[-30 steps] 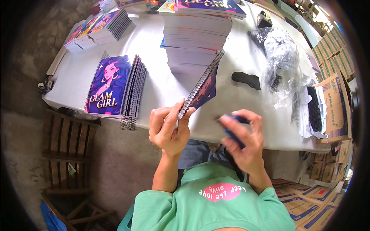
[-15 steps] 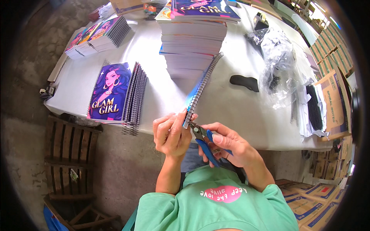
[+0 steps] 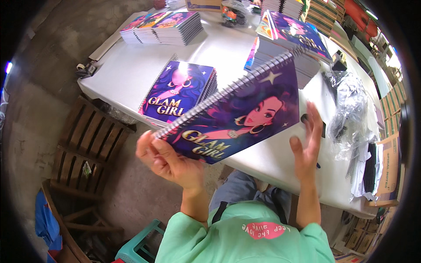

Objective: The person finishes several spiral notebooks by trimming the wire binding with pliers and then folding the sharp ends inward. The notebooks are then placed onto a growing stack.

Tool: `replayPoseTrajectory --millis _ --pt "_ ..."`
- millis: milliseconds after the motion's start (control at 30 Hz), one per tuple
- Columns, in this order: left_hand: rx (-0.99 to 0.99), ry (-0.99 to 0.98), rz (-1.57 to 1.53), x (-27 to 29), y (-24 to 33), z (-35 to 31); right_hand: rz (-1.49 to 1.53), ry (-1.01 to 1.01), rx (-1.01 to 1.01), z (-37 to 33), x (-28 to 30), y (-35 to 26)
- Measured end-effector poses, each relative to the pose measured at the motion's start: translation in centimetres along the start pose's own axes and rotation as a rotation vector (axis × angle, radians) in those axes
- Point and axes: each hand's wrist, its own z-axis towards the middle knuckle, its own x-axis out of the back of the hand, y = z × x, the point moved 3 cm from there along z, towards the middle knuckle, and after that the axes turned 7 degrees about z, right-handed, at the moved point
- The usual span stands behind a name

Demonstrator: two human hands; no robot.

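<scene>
White-covered bench [image 3: 109, 74] across the middle, with concrete wall [image 3: 48, 61] to the left and concrete floor [image 3: 123, 179] on the near side.

Clenched with the left grip [image 3: 173, 164] on a spiral notebook [image 3: 263, 98], pinching it at the near left corner, right by the coil [image 3: 224, 93]. Holding it raised and tilted above the near part of the bench, coil along the upper left edge, cover in plain view: dark blue and purple, with an illustrated portrait, hoop earrings and gold lettering. Released with the right grip [image 3: 309, 142], fingers spread and pointing away to the far side, just right of the notebook and slightly apart from it.

Just beyond to the left, partly covered in view, a stack of matching notebooks [image 3: 171, 92] near the bench's edge. Behind the right grip, mostly hidden, something small and dark [image 3: 304, 118].

Farther out, to the far right, a tall pile of notebooks [image 3: 298, 33]; to the far left, a row of coil-bound books [image 3: 162, 33]; between these, a clear bag [image 3: 234, 15] with dark contents. On the right, a heap of clear plastic [image 3: 351, 96], then crumpled white paper [image 3: 359, 173] around black coils [image 3: 371, 164], beside a cardboard box [image 3: 388, 171].

Off the bench, to the left, slatted wooden furniture [image 3: 83, 153]; near left, a teal stool [image 3: 131, 247]; near middle, a green shirt [image 3: 245, 239]; far right, stacked cartons [image 3: 392, 103].
</scene>
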Motion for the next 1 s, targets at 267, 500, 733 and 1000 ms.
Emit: replayPoseTrajectory --millis 267,500,733,1000 --pt "-0.818 -0.288 0.406 -0.6 5.7 8.8 -0.106 -0.603 0.526 9.6 -10.7 -13.9" --pt "-0.718 -0.181 0.658 -0.6 8.2 14.5 0.841 -0.237 -0.015 18.7 -16.4 -5.4" --pt "0.025 -0.213 0.836 6.5 -10.8 10.7 -0.200 -0.392 -0.401 14.5 -20.3 8.9" --pt "0.232 0.061 0.017 5.1 -14.0 10.1 0.473 0.047 -0.478 14.0 -22.6 13.5"
